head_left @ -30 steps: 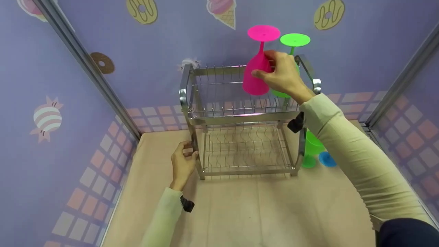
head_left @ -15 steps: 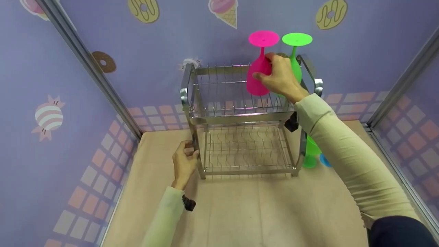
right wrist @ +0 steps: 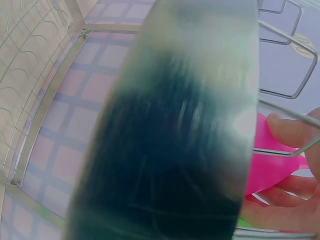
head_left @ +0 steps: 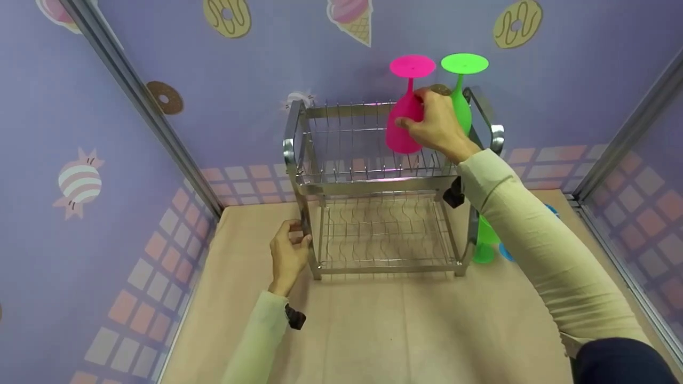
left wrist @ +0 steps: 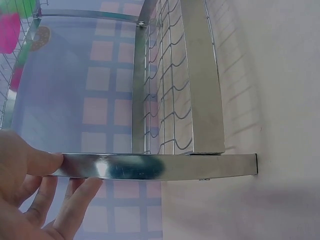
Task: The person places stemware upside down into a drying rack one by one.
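Upside down over the upper tier of a two-tier metal dish rack is a pink goblet, its bowl low among the wires. My right hand grips the bowl between thumb and fingers, also visible around the pink goblet in the right wrist view. Just right of it a green goblet stands inverted on the same tier, partly behind my hand. My left hand holds the rack's left front leg. In the left wrist view, thumb and fingers lie on opposite sides of the metal leg.
Right of the rack, another green goblet stands on the table, with a blue round base beside it, both partly behind my sleeve. The lower wire tier holds nothing visible. A patterned purple wall rises close behind.
My right hand has lowered the pink goblet slightly and shifted a little right, bringing more of the green goblet into sight. My left hand stays on the leg.
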`<act>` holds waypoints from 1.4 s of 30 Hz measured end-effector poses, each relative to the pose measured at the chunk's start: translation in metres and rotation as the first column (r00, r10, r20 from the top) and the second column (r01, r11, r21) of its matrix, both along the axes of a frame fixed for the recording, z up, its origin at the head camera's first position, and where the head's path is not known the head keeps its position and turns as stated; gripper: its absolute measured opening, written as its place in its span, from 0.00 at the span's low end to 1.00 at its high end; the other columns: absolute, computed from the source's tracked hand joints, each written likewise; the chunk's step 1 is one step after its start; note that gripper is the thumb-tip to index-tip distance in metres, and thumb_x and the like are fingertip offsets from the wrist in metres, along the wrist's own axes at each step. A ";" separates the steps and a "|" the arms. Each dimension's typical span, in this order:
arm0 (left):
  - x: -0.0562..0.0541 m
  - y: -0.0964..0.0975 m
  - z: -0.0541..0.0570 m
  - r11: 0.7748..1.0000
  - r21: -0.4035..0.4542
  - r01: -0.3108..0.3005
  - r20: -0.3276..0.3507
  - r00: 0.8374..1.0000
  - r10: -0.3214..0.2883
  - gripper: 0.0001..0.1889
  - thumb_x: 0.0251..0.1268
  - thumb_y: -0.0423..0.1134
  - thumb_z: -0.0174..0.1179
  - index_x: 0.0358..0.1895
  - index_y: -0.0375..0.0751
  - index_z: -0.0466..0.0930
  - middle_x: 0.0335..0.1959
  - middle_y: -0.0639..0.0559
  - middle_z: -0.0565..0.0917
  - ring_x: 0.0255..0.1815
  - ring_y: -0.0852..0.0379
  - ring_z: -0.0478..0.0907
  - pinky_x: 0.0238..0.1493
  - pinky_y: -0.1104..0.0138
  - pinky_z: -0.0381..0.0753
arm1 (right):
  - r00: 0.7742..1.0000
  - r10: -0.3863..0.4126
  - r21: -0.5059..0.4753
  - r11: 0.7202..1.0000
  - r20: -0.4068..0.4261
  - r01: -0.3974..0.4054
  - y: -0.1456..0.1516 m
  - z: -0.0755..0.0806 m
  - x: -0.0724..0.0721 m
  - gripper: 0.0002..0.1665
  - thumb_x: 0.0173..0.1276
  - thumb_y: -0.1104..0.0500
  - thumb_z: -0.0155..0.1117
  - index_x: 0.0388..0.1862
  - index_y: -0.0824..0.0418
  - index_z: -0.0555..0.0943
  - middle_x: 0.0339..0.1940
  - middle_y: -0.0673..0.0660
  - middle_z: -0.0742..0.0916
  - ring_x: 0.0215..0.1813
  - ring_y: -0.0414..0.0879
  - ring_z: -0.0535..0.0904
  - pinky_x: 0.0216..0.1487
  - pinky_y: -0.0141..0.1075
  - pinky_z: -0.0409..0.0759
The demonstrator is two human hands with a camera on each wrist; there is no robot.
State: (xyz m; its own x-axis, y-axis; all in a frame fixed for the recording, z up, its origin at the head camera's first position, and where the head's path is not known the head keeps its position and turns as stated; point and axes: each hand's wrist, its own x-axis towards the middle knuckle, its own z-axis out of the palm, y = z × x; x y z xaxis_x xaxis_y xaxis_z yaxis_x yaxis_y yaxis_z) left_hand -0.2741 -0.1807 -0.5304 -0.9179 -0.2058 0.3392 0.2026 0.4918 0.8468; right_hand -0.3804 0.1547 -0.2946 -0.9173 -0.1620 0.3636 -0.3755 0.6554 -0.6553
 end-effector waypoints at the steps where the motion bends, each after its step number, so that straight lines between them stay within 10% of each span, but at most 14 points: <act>1: 0.000 0.000 0.000 1.000 0.000 -0.002 0.003 1.000 0.002 0.21 0.65 0.21 0.70 0.60 0.33 0.81 0.54 0.36 0.87 0.45 0.40 0.91 0.49 0.54 0.93 | 1.000 -0.003 0.003 1.000 -0.001 0.003 0.000 0.000 0.000 0.30 0.73 0.60 0.71 0.68 0.73 0.75 0.62 0.68 0.86 0.63 0.61 0.85 0.66 0.51 0.86; 14: -0.001 0.002 0.001 1.000 0.015 -0.003 -0.013 1.000 0.003 0.21 0.63 0.19 0.70 0.59 0.32 0.81 0.52 0.36 0.88 0.44 0.41 0.91 0.47 0.55 0.93 | 0.998 -0.032 -0.011 0.999 0.049 0.033 0.004 0.007 0.008 0.33 0.75 0.59 0.71 0.72 0.72 0.72 0.68 0.69 0.83 0.69 0.61 0.82 0.70 0.51 0.84; 26: 0.003 0.002 0.003 0.999 0.034 0.002 0.034 0.999 -0.003 0.22 0.65 0.21 0.69 0.61 0.34 0.81 0.55 0.36 0.86 0.47 0.38 0.91 0.49 0.52 0.93 | 0.991 -0.014 -0.086 0.996 -0.132 0.003 0.054 0.031 0.066 0.34 0.74 0.56 0.74 0.73 0.68 0.75 0.70 0.65 0.83 0.73 0.59 0.80 0.77 0.47 0.78; 34: 0.002 0.001 0.005 0.999 0.029 0.013 0.044 0.999 -0.015 0.23 0.65 0.21 0.69 0.62 0.34 0.80 0.56 0.36 0.86 0.47 0.38 0.91 0.48 0.51 0.93 | 0.931 -0.115 -0.141 0.987 -0.346 0.070 0.126 -0.003 0.087 0.24 0.70 0.64 0.75 0.62 0.69 0.82 0.61 0.63 0.87 0.64 0.53 0.85 0.67 0.33 0.84; 42: 0.002 0.002 0.004 1.000 0.013 0.010 0.038 0.999 -0.010 0.22 0.63 0.19 0.68 0.60 0.33 0.81 0.54 0.35 0.86 0.44 0.37 0.91 0.47 0.50 0.93 | 0.927 -0.286 -0.218 0.947 -0.241 0.235 0.196 -0.053 0.094 0.23 0.74 0.57 0.73 0.64 0.64 0.82 0.61 0.63 0.87 0.57 0.34 0.84 0.65 0.26 0.83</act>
State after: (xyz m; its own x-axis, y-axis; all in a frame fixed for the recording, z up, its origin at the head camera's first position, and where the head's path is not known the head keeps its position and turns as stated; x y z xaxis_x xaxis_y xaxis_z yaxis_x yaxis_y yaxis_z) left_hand -0.2718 -0.1791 -0.5259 -0.9322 -0.2005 0.3015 0.1751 0.4792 0.8601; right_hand -0.2866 0.3512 -0.3480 -0.7831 0.1618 0.6004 -0.3848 0.6324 -0.6723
